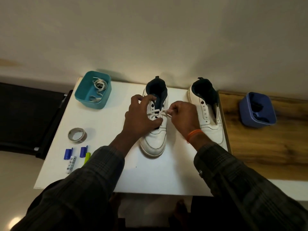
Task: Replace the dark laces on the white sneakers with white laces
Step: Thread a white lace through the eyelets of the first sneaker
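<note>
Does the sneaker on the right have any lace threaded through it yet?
No: the right sneaker shows only bare eyelets, while both hands work a white lace on the left sneaker.

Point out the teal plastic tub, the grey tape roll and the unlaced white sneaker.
Teal plastic tub (101,104): head view, front wall.
Grey tape roll (83,137): head view, outer band.
Unlaced white sneaker (214,130): head view, toe vamp.

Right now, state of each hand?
Left hand: fingers curled, holding the white leather sneaker.
Right hand: pinching the thin white lace.
</note>
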